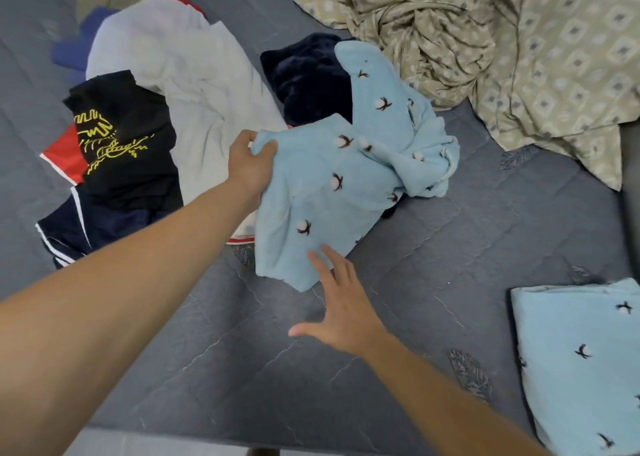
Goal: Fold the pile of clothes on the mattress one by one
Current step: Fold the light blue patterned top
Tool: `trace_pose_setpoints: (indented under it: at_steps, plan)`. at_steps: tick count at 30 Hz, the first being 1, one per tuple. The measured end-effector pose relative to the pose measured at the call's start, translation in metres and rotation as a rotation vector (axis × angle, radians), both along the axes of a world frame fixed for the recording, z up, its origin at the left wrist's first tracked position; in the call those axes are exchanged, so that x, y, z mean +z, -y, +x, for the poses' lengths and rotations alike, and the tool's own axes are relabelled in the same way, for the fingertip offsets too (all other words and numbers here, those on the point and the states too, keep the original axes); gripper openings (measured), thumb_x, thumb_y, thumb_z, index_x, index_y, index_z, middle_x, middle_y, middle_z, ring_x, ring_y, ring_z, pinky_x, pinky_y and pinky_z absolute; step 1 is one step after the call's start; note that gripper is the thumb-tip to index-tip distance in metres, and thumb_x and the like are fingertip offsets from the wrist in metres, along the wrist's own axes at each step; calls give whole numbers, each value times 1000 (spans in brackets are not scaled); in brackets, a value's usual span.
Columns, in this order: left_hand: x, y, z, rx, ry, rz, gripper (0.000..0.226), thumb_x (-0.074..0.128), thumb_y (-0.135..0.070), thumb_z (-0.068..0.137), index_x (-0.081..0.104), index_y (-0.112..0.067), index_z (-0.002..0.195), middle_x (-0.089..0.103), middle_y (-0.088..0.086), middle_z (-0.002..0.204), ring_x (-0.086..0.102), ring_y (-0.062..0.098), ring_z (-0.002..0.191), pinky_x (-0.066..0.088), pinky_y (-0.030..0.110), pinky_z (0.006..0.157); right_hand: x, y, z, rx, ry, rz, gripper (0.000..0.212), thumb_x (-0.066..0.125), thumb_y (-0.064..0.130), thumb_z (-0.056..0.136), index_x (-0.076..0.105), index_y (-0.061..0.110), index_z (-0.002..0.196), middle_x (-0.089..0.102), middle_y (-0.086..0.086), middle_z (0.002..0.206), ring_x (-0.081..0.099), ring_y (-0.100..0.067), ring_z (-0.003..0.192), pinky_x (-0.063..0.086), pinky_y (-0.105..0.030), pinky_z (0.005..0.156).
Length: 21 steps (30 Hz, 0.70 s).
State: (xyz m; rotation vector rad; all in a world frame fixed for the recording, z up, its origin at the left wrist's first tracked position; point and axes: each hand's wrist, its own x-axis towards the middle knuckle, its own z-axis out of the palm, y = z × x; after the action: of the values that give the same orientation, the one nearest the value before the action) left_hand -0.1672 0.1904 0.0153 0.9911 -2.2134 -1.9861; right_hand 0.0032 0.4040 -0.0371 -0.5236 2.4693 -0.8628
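Note:
A light blue fleece garment (332,185) with small cotton-flower prints hangs crumpled above the grey quilted mattress (450,248). My left hand (251,163) grips its upper left corner. My right hand (341,303) is spread flat with straight fingers, its fingertips touching the garment's lower edge. To the left lies the pile: a white garment (194,75), a black T-shirt (128,144) with a yellow print, navy shorts (86,227) with white stripes, and a red piece (65,158). A dark navy fleece piece (304,78) lies behind the blue garment.
A folded light blue fleece piece (581,362) with the same print lies at the lower right. A crumpled beige patterned sheet (502,50) covers the far right. A blue garment (76,47) peeks out at the far left. The mattress's front edge (242,438) runs along the bottom.

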Motion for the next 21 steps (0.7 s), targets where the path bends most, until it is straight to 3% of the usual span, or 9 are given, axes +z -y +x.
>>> trace_pose_setpoints:
  at_steps: [3, 6, 10, 12, 15, 17, 18, 20, 21]
  plan:
    - [-5, -11, 5, 95, 5, 66, 17, 61, -21, 101, 49, -20, 90, 59, 4, 88, 58, 18, 77, 54, 31, 67, -12, 38, 7, -182, 133, -31, 141, 84, 74, 63, -15, 47, 160, -24, 12, 169, -15, -19, 159, 20, -58, 126]
    - [-10, -19, 16, 153, 21, 154, 16, 61, -24, 101, 48, -22, 91, 63, 9, 95, 62, 22, 83, 59, 39, 76, -17, 77, 2, -398, 175, -155, 142, 85, 73, 62, -9, 40, 163, -20, 6, 172, -15, -24, 159, 14, -59, 128]
    - [-12, -24, 27, 182, 53, 192, 11, 58, -24, 103, 50, -22, 96, 65, 5, 94, 65, 16, 78, 57, 30, 68, -22, 112, -7, -592, 147, -136, 137, 78, 77, 68, -3, 25, 165, -12, -6, 173, -11, -34, 159, 6, -53, 128]
    - [-9, -25, 28, 178, 53, 192, 9, 58, -23, 103, 50, -22, 97, 66, 4, 95, 66, 17, 81, 57, 30, 69, -22, 125, -10, -688, 103, -122, 116, 72, 68, 82, 9, 20, 166, -6, -9, 174, -4, -39, 159, 10, -53, 127]
    - [-6, -20, 30, 151, 11, 176, 8, 61, -21, 101, 54, -20, 103, 68, 7, 99, 67, 17, 83, 57, 28, 67, -23, 125, -13, -828, 29, -172, 54, 60, 37, 102, 50, 19, 152, 17, -11, 171, 18, -38, 156, 28, -54, 123]
    - [-3, -12, 33, 103, -34, 118, 9, 65, -22, 98, 57, -23, 103, 68, 10, 106, 69, 20, 88, 58, 31, 71, -20, 110, -12, -874, 8, -311, 34, 53, 16, 102, 66, 15, 133, 44, -10, 158, 43, -32, 144, 39, -48, 116]
    - [-2, -9, 35, 72, -48, 81, 11, 66, -23, 97, 58, -25, 103, 67, 10, 106, 68, 20, 89, 57, 31, 72, -14, 98, -9, -890, 35, -398, 31, 51, 8, 99, 69, 15, 123, 60, -3, 141, 57, -24, 128, 46, -44, 107]
    - [3, -3, 39, 8, -59, 12, 16, 68, -24, 96, 58, -25, 107, 64, 6, 100, 65, 16, 84, 53, 28, 69, 6, 68, -5, -898, 93, -513, 30, 46, -5, 93, 65, 16, 100, 66, 14, 94, 59, -10, 86, 52, -38, 82]
    - [7, -2, 43, -31, -59, -19, 19, 68, -23, 95, 57, -25, 111, 61, 3, 96, 62, 14, 80, 51, 27, 67, 18, 52, -4, -893, 94, -537, 33, 44, -10, 91, 63, 15, 98, 64, 15, 86, 56, -8, 79, 53, -36, 78]
